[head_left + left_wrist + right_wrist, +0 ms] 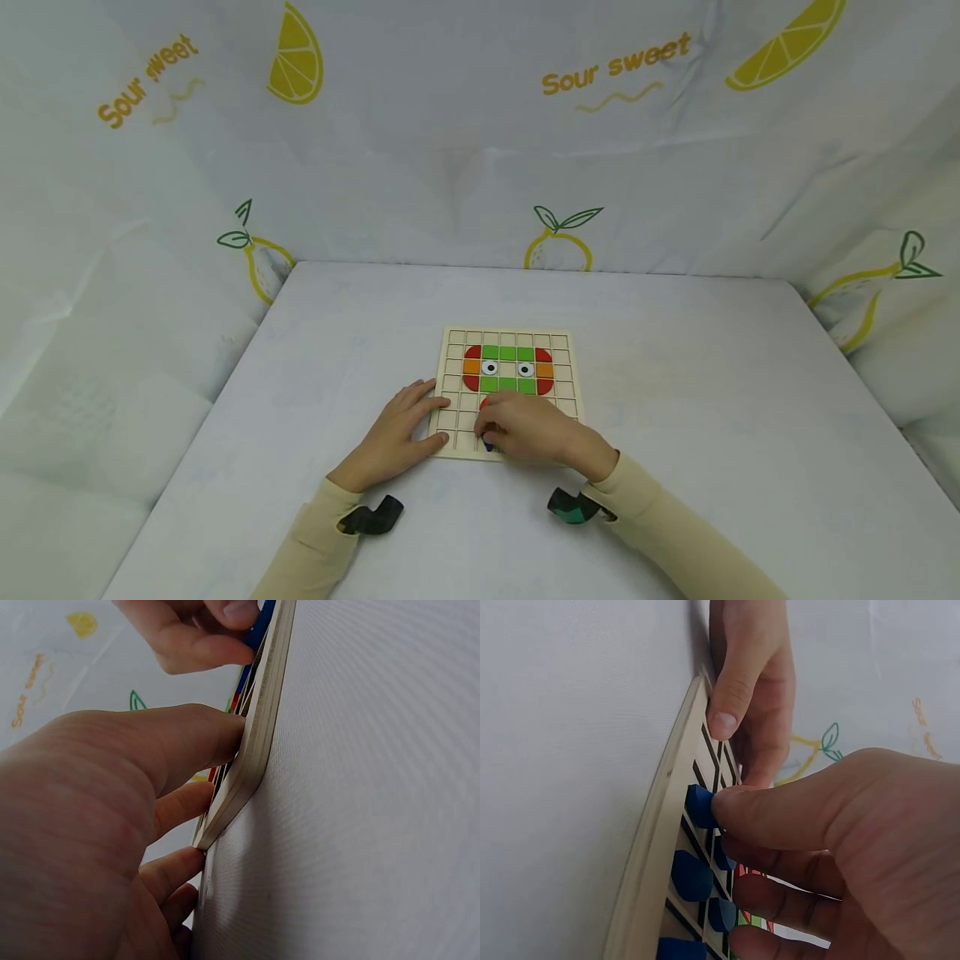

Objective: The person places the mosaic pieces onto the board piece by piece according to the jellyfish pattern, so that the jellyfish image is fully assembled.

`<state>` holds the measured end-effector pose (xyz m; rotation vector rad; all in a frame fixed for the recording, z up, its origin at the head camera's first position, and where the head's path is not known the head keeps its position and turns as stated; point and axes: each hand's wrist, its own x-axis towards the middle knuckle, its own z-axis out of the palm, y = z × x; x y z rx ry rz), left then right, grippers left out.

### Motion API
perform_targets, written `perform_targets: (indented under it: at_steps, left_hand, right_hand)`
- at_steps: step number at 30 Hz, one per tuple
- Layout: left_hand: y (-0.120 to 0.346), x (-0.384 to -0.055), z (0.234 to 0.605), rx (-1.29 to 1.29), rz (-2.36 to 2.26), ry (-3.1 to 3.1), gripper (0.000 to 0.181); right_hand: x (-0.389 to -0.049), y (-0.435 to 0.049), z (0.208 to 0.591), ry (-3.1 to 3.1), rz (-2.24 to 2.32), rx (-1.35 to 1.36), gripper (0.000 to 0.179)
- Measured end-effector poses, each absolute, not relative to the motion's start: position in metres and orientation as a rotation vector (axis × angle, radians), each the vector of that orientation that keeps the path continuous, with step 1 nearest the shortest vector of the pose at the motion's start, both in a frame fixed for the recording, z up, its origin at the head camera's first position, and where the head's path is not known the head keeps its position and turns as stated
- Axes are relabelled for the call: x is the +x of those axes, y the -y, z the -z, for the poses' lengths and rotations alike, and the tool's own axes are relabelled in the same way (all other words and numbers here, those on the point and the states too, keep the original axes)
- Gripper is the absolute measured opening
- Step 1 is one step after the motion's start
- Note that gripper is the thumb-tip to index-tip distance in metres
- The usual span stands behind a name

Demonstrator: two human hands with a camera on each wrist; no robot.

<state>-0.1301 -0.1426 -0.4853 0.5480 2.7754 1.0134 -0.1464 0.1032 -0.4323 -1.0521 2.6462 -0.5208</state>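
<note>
A light wooden board (457, 337) with a square grid lies on the table, holding red, green and orange pieces and two eye tiles around its upper half. My left hand (397, 437) rests at the board's left side, its thumb and a finger on the board and other fingers along the edge. Over the lower part bends my right hand (528, 427), whose thumb touches a blue piece (700, 806) near the front edge and appears to pinch it. More blue pieces (692, 875) sit in the grid beside it. From the head view, the right hand hides most of that row.
White table (675, 358) surrounds the board on all sides. White cloth walls (420, 192) printed with lemons stand behind and at both sides. A dark band (372, 516) sits at the left wrist, a dark green one (573, 506) at the right.
</note>
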Motion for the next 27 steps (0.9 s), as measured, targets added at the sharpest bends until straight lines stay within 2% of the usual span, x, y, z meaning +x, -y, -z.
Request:
perform_targets:
  at_steps: [7, 14, 21, 27]
  left_hand:
    - [0.141, -0.131, 0.484, 0.561, -1.016, -2.762, 0.051]
    - [0.139, -0.13, 0.484, 0.553, -1.011, -2.755, 0.051]
    - [0.139, -0.129, 0.486, 0.538, -0.997, -2.743, 0.051]
    - [0.143, -0.13, 0.487, 0.531, -0.999, -2.74, 0.051]
  right_hand:
    - [-0.145, -0.105, 0.433, -2.659, 0.535, -1.031, 0.009]
    - [-0.149, -0.117, 0.428, -2.685, 0.564, -0.971, 0.017]
    - [-0.16, -0.145, 0.407, -2.718, 0.639, -0.873, 0.019]
    - [-0.182, -0.179, 0.392, -2.696, 0.75, -0.778, 0.021]
